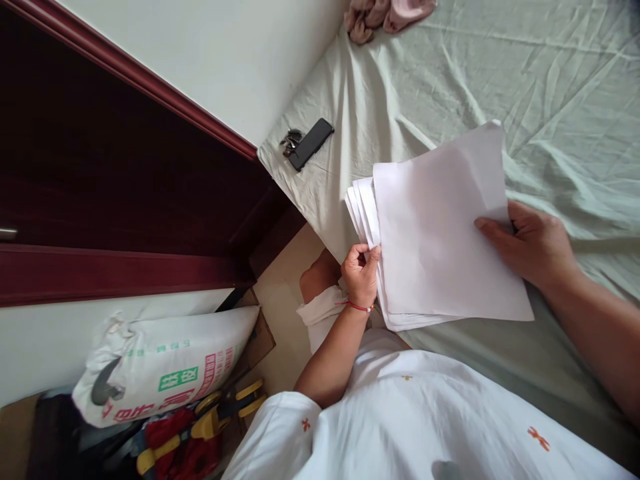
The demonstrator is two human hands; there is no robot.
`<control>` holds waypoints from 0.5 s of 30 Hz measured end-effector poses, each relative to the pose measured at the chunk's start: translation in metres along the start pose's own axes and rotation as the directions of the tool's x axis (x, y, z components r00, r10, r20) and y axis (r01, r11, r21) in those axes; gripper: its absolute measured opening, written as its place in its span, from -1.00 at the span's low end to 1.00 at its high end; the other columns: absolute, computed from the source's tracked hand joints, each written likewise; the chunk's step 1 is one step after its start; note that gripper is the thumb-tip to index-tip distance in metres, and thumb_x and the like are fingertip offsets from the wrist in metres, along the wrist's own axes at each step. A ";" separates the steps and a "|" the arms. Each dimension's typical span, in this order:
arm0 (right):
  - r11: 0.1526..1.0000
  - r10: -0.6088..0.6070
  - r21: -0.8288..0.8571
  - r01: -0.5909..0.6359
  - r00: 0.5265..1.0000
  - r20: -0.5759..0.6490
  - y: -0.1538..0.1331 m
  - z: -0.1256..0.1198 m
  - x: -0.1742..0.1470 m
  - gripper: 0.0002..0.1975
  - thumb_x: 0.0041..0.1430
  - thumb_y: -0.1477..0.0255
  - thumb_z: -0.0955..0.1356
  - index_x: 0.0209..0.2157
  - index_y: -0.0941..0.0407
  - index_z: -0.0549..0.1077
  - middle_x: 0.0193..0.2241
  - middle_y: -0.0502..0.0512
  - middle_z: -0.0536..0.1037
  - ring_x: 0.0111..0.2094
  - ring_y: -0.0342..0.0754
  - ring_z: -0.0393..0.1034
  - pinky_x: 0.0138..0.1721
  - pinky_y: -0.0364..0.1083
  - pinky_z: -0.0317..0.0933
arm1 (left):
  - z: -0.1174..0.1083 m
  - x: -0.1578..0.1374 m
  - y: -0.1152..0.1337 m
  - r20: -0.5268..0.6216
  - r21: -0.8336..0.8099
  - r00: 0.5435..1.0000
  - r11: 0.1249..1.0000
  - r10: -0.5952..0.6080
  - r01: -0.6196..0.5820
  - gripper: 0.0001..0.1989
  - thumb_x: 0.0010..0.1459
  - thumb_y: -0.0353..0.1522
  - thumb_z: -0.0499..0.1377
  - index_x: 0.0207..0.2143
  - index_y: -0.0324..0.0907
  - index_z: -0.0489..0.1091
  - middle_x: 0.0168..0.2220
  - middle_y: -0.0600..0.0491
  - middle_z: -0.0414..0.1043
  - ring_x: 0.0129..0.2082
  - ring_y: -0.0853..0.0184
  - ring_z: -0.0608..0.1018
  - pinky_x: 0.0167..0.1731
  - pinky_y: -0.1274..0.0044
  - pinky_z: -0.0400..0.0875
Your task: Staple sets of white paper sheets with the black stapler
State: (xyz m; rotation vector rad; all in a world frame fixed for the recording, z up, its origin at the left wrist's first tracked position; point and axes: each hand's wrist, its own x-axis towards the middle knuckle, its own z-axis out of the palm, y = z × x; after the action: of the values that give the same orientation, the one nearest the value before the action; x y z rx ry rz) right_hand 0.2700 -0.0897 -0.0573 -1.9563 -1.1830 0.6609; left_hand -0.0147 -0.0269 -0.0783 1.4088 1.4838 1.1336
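Between my two hands is a stack of white paper sheets [440, 227], tilted and held over the bed's near edge. My left hand [361, 273] pinches the left edge of the stack, where several sheets fan out past the top one. My right hand [535, 243] grips the right edge, thumb on top and the other fingers hidden underneath. The top sheet looks blank and slightly creased. A red string bracelet [359, 307] circles my left wrist.
A pale green sheet [550, 80] covers the bed. On its corner lie a black phone [311, 145] and keys [291, 141]; pink cloth [385, 15] lies farther back. Left are a dark red door [110, 147], a printed white sack [170, 360] and a yellow-black object [205, 423].
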 end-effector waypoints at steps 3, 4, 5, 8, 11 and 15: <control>0.999 0.040 -0.034 -0.040 0.999 0.012 -0.003 -0.002 0.000 -0.72 0.11 0.12 0.37 -0.41 0.05 0.47 -0.60 -0.07 0.34 -0.54 -0.13 0.16 -0.49 -0.08 0.06 | 0.000 0.001 0.001 0.013 -0.015 1.000 1.000 0.007 -0.007 -0.61 0.09 -0.03 0.38 -0.35 -0.16 0.44 -0.51 0.20 0.32 -0.49 0.46 0.33 -0.41 0.60 0.28; 0.999 0.041 -0.032 -0.040 0.999 0.012 -0.004 -0.002 0.000 -0.72 0.10 0.12 0.37 -0.43 0.05 0.46 -0.61 -0.07 0.33 -0.55 -0.13 0.15 -0.49 -0.08 0.07 | 0.000 0.001 0.001 0.014 -0.027 1.000 1.000 0.014 -0.013 -0.61 0.09 -0.05 0.39 -0.34 -0.16 0.43 -0.50 0.19 0.33 -0.48 0.47 0.34 -0.39 0.60 0.29; 0.999 0.041 -0.024 -0.041 0.999 0.015 -0.005 -0.002 0.000 -0.71 0.10 0.12 0.37 -0.44 0.05 0.44 -0.61 -0.07 0.32 -0.55 -0.14 0.15 -0.49 -0.07 0.07 | 0.001 0.001 0.001 0.006 -0.038 1.000 0.999 0.023 -0.023 -0.61 0.08 -0.07 0.40 -0.32 -0.16 0.42 -0.47 0.19 0.34 -0.47 0.47 0.35 -0.39 0.60 0.30; 0.999 0.047 -0.011 -0.047 0.999 0.026 -0.005 -0.002 0.000 -0.71 0.10 0.12 0.37 -0.46 0.05 0.42 -0.61 -0.07 0.32 -0.56 -0.14 0.16 -0.50 -0.08 0.07 | 0.002 0.002 0.001 -0.051 -0.072 0.997 0.996 0.055 -0.059 -0.55 0.00 -0.10 0.46 -0.25 -0.14 0.36 -0.40 0.18 0.34 -0.45 0.48 0.38 -0.38 0.61 0.32; 0.999 0.049 -0.007 -0.049 0.998 0.031 -0.005 -0.002 0.000 -0.72 0.11 0.12 0.37 -0.43 0.05 0.45 -0.59 -0.06 0.35 -0.54 -0.13 0.19 -0.49 -0.08 0.08 | 0.004 0.003 0.001 -0.061 -0.170 0.997 0.984 0.050 -0.060 -0.46 -0.02 -0.12 0.48 -0.15 -0.11 0.29 -0.41 0.20 0.32 -0.43 0.46 0.42 -0.33 0.60 0.36; 0.999 0.028 0.016 -0.029 0.999 0.039 -0.001 -0.001 -0.001 -0.71 0.12 0.11 0.37 -0.41 0.05 0.46 -0.58 -0.07 0.33 -0.54 -0.14 0.17 -0.50 -0.09 0.07 | 0.002 0.002 0.003 0.010 -0.233 1.000 0.972 0.024 -0.021 -0.43 0.10 -0.09 0.42 0.02 -0.11 0.28 -0.33 0.13 0.46 -0.30 0.38 0.55 -0.19 0.54 0.45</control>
State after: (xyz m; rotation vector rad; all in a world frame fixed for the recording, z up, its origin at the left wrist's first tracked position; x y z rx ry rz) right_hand 0.2698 -0.0902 -0.0555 -1.9576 -1.1714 0.7239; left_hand -0.0121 -0.0247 -0.0763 1.2707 1.2813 1.2663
